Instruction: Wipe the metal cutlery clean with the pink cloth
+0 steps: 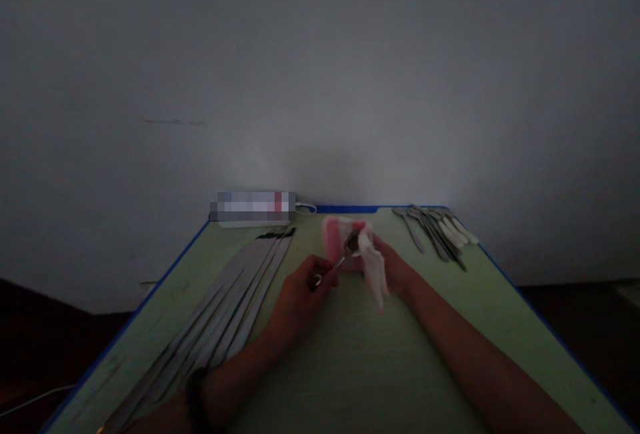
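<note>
Your left hand [307, 281] grips a metal utensil [341, 262] at twelve o'clock over the counter [375, 367] while your right hand [394, 267] holds a pink-and-white cloth [331, 241] against its head; wiping appears unfinished. Cutlery [431, 231] lies at one o'clock, grey strips [240, 264] at eleven, whether wiped unclear.

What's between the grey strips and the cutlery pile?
The head view shows the left hand, a metal utensil, a pink-and-white cloth and the right hand.
</note>
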Tool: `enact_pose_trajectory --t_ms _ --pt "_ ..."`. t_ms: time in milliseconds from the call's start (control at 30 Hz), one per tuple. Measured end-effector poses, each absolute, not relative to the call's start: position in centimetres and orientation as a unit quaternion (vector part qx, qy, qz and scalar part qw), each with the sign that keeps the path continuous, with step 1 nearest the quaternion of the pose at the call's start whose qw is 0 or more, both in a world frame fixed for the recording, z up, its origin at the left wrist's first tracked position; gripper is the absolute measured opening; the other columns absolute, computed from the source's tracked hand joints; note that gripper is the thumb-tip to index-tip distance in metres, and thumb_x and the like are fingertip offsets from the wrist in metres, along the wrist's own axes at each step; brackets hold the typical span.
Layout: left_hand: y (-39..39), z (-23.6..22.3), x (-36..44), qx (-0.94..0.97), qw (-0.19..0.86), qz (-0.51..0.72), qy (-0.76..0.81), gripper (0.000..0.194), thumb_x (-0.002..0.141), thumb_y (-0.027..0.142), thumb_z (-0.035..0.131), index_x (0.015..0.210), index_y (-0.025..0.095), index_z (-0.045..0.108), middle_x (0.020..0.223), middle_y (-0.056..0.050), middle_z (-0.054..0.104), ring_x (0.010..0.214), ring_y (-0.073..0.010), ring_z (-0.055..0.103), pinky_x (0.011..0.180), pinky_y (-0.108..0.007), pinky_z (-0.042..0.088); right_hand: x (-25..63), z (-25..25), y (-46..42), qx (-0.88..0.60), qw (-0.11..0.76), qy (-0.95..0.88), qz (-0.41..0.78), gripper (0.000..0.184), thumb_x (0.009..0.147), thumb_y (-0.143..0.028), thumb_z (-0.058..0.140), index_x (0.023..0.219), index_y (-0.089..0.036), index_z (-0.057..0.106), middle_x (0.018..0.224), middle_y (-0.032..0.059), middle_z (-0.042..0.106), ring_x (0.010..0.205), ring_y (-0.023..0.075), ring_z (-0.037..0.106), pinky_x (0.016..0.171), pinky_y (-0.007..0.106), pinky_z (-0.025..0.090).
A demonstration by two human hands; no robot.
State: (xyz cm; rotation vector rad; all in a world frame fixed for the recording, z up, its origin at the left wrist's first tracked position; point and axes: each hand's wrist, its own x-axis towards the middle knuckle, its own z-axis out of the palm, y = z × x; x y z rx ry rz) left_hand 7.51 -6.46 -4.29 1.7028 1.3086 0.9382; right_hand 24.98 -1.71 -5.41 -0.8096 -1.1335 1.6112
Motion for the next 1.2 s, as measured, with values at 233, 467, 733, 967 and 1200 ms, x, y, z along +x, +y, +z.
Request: enact_pose_trajectory --t_ms 233,467,733,967,1200 --pt "-6.4 -4.5 7.5 0.689 0.390 0.358 0.495 0.016 0.081 0.026 0.045 0.094 0.018 0.051 0.088 -0.004 0.063 0.072 -0.0139 0.060 0.067 -0.025 0.046 24.1 -6.7 -1.8 -0.343 0.520 -0.524 0.581 0.032 0.065 -0.033 0.067 0.093 -0.018 0.063 0.083 0.0030 0.066 0.076 0.0166 0.060 0.076 0.031 0.045" --pt "-6.9 -4.0 7.8 0.718 0.398 0.310 0.479 0.024 0.086 0.034 0.038 0.098 0.018 0.051 0.059 0.003 0.060 0.053 -0.0130 0.055 0.054 -0.022 0.040 23.5 -6.8 -1.7 -0.408 0.580 -0.434 0.556 0.039 0.073 -0.050 0.054 0.092 -0.016 0.061 0.077 0.0043 0.065 0.070 0.0166 0.059 0.062 0.027 0.046" --pt "-6.7 -4.1 7.4 0.754 0.343 0.292 0.478 0.034 0.087 0.036 0.032 0.071 0.018 0.055 0.059 0.001 0.054 0.057 -0.0138 0.052 0.057 -0.023 0.038 22.3 -7.0 -2.2 -0.417 0.601 -0.404 0.549 0.038 0.071 -0.053 0.055 0.081 -0.016 0.060 0.068 0.0032 0.061 0.060 0.0133 0.053 0.054 0.023 0.043" --pt "-6.8 -4.1 7.7 0.761 0.337 0.290 0.473 0.030 0.088 0.033 0.032 0.088 0.019 0.059 0.078 -0.003 0.064 0.068 -0.0177 0.058 0.064 -0.025 0.040 20.6 -7.0 -3.1 -0.425 0.615 -0.349 0.566 0.035 0.070 -0.046 0.059 0.088 -0.016 0.059 0.079 0.0041 0.062 0.068 0.0139 0.055 0.063 0.025 0.044" --pt "-6.8 -4.3 7.6 0.750 0.320 0.275 0.510 0.032 0.087 0.035 0.033 0.082 0.019 0.060 0.076 -0.005 0.066 0.070 -0.0195 0.060 0.064 -0.026 0.040 23.0 -6.2 -1.1 -0.434 0.604 -0.544 0.389 0.027 0.075 -0.037 0.056 0.095 -0.019 0.059 0.090 0.0017 0.062 0.082 0.0147 0.054 0.078 0.025 0.040"
